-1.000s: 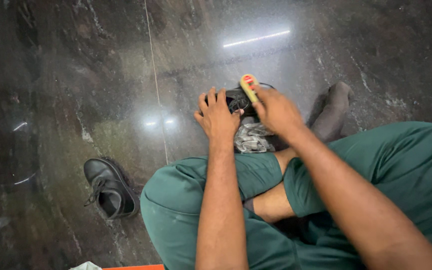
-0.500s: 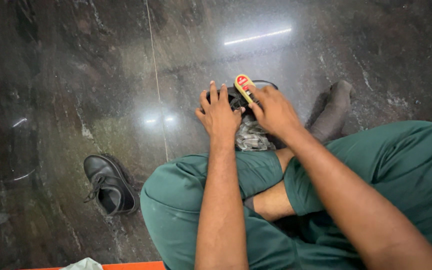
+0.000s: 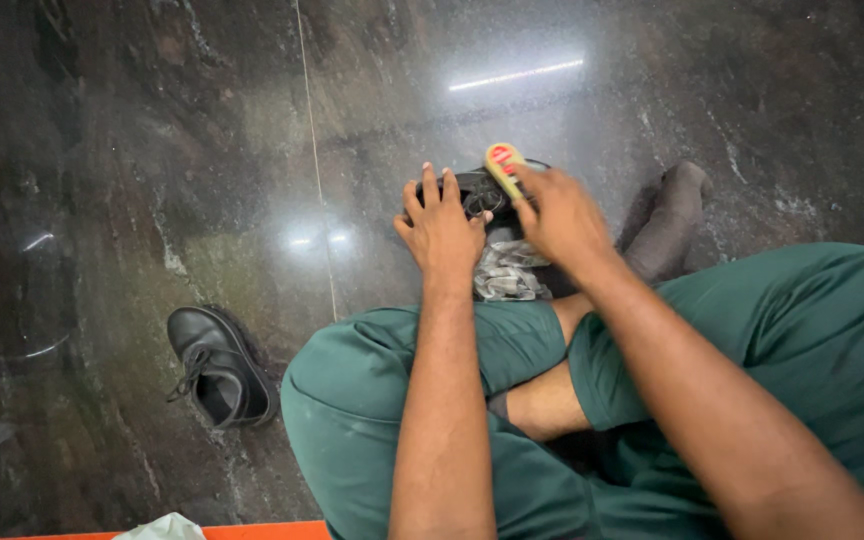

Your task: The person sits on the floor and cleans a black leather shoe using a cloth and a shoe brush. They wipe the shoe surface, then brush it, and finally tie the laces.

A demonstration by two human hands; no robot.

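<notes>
Person seated cross-legged on a dark polished stone floor [image 3: 152,150], wearing green trousers [image 3: 382,400]. A black shoe [image 3: 472,190] lies on the floor just ahead of the crossed legs, partly hidden by both hands. The left hand [image 3: 442,235] rests flat on the near side of the shoe, fingers spread and extended, palm pressed down; it grips nothing that can be seen. The right hand [image 3: 557,215] is curled around a brush [image 3: 504,165] with a yellowish back and a red label patch, held against the top of the shoe; the bristles are hidden. A crumpled grey cloth [image 3: 507,275] lies under the shoe, touching the trouser leg. A grey-socked foot [image 3: 667,225] lies to the right of the shoe. A second black laced shoe [image 3: 217,365] lies on the floor to the left, well apart from the hands. An orange edge [image 3: 262,530] with a pale cloth [image 3: 162,528] on it shows at the bottom of the view.
</notes>
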